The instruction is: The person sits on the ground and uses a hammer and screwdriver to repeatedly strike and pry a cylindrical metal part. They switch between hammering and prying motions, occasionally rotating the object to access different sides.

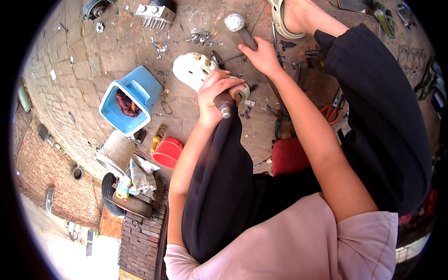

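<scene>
My left hand point(212, 93) is closed round a brown cylindrical metal part point(224, 102) with a shiny stud at its end, held over my left leg, above a cream clog point(189, 69). My right hand point(261, 56) grips the dark handle of a hammer point(235, 22), whose round silver head points up the picture, away from me. Small metal bits point(200, 37) and a thin rod point(231, 58) lie on the paving near my hands. My right foot, in another cream clog point(281, 21), is at the top right.
A blue bin point(149, 88) with reddish material, a red tub point(167, 156), a beige bucket point(116, 149) and a tyre point(108, 189) sit to my left. A metal block point(155, 14) lies at the top. Orange-handled pliers point(330, 112) and a red cushion-like object point(287, 156) are at right.
</scene>
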Demonstrator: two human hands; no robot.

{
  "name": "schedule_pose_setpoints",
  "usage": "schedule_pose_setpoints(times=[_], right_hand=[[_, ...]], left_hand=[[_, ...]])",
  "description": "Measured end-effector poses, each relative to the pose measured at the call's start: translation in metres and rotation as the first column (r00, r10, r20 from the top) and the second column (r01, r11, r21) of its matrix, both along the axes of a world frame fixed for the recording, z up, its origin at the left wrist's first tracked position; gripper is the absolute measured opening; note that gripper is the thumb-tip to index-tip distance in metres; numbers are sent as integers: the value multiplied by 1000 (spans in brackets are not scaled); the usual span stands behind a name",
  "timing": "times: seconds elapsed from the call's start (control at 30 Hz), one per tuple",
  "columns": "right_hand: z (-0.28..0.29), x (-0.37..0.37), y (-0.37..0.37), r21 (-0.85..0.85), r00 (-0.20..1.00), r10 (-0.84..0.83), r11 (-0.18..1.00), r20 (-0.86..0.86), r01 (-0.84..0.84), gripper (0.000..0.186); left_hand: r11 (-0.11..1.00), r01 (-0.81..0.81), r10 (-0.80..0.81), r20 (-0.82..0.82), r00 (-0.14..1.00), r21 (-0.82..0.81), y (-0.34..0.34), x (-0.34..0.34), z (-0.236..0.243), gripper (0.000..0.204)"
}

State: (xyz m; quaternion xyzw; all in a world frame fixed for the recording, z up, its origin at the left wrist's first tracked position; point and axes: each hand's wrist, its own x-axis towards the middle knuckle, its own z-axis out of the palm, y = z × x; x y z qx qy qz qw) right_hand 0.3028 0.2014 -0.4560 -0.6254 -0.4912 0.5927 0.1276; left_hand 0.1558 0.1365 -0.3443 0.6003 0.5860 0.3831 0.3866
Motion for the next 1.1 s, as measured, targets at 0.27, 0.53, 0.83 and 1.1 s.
schedule_pose_setpoints(times=[0.27,0.53,0.83,1.1], right_hand=[[-1,0,0,7,999,-7,1000,-32,7,41],[-1,0,1,6,1000,-4,1000,-14,4,39],[7,0,6,-62,1000,-21,998,18,22,49],[40,-3,24,11,905,118,991,409,-134,72]], left_hand=[[948,293,-310,-160,937,-124,-1,5,-19,18],[971,226,-237,-172,956,-81,-1,15,-28,18],[995,62,-72,-126,989,-81,7,19,-31,19],[997,-83,83,-13,997,-11,12,14,-32,16]])
